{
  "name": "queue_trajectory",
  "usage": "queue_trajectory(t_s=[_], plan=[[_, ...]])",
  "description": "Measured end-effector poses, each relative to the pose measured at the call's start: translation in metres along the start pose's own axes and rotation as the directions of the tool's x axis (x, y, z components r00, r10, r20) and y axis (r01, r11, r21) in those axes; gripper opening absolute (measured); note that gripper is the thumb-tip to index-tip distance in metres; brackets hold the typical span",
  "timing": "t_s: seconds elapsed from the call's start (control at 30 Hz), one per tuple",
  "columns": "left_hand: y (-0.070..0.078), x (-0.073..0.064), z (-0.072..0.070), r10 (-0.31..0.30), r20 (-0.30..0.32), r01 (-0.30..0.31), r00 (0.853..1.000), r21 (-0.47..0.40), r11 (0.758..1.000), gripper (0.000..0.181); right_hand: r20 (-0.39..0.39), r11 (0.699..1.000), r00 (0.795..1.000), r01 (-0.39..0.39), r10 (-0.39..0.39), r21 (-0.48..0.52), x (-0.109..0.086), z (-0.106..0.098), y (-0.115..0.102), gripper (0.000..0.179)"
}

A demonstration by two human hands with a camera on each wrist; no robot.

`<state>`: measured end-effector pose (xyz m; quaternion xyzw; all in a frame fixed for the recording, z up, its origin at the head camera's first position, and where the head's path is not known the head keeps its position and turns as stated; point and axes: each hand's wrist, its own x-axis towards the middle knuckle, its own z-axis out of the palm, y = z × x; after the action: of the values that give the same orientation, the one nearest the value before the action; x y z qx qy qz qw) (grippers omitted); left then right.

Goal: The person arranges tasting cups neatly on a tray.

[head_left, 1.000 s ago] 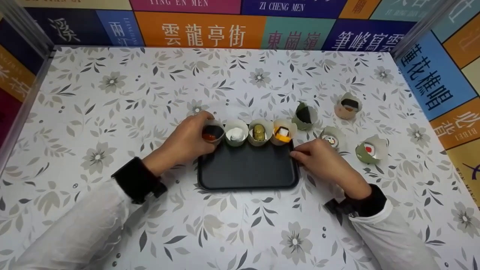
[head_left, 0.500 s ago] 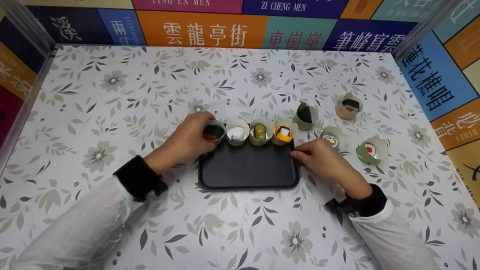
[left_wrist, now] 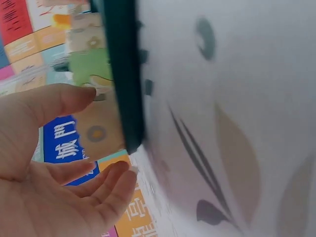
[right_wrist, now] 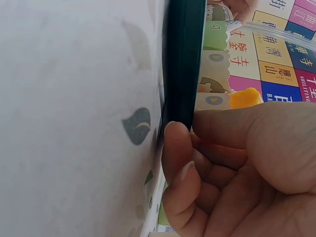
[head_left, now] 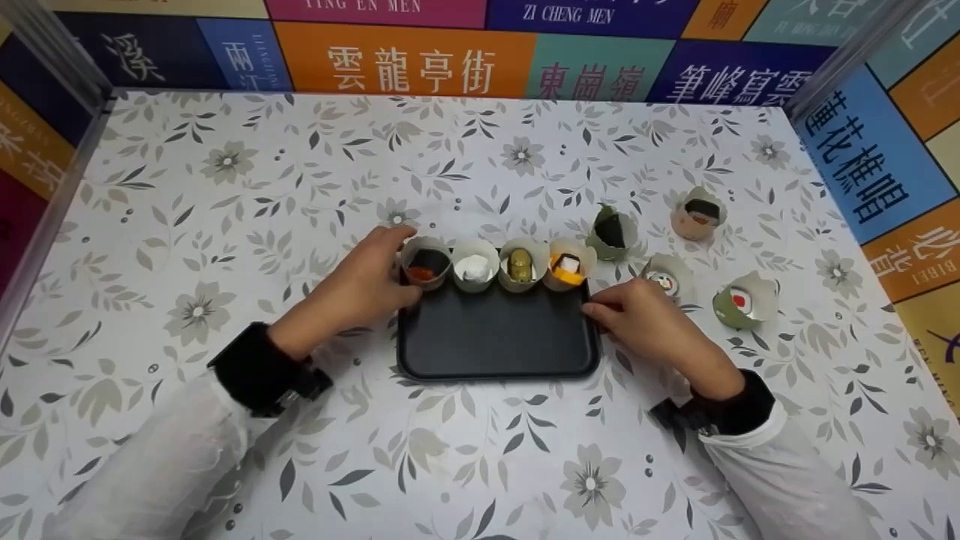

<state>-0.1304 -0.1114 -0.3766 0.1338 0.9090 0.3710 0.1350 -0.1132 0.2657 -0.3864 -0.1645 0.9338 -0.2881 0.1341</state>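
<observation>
A black rectangular tray (head_left: 499, 337) lies on the table with a row of paper cups along its far edge. The leftmost cup (head_left: 429, 264) is tan and holds a dark and orange sushi-like piece. Around it, fingers loosely spread, is my left hand (head_left: 358, 281); the left wrist view shows a gap between the lower fingers and the cup (left_wrist: 100, 129), with the thumb close to its upper side. My right hand (head_left: 654, 319) pinches the tray's right edge between thumb and forefinger. The other cups hold a white piece (head_left: 474, 267), an olive-green piece (head_left: 519, 265) and a white-and-yellow piece (head_left: 567, 268).
Right of the tray stand more paper cups: a green one with a dark piece (head_left: 609, 231), a tan one (head_left: 696, 214), one behind my right hand (head_left: 666, 276), and a green one with a red-centred roll (head_left: 742, 300). Printed panels (head_left: 405, 64) wall the table.
My left hand has let go of the leftmost cup and drawn back slightly to the left, its fingers parting. The cup stays on the tray. My right hand keeps its place at the tray edge.
</observation>
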Motion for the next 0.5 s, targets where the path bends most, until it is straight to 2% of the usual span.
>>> queue_trajectory(t_s=[0.17, 0.33, 0.4, 0.5], plan=[[-0.003, -0.008, -0.002, -0.092, 0.035, 0.092, 0.995, 0.002, 0.996, 0.068, -0.002, 1.000, 1.000, -0.010, 0.010, 0.001, 0.000, 0.000, 0.000, 0.024], [-0.004, -0.016, -0.002, -0.191, 0.066, 0.188, 0.979, 0.040, 0.981, 0.028, 0.009, 1.000, 1.000, -0.027, 0.027, 0.007, 0.000, 0.000, 0.000, 0.025], [-0.004, -0.018, -0.001, -0.197, 0.080, 0.192, 0.977, 0.067, 0.979, 0.019, 0.012, 1.000, 1.000, -0.029, 0.029, 0.008, 0.000, 0.000, -0.001, 0.025], [-0.005, -0.019, 0.000, -0.175, 0.094, 0.167, 0.980, 0.081, 0.983, 0.023, 0.011, 1.000, 1.000, -0.029, 0.029, 0.007, 0.001, 0.000, 0.000, 0.025]])
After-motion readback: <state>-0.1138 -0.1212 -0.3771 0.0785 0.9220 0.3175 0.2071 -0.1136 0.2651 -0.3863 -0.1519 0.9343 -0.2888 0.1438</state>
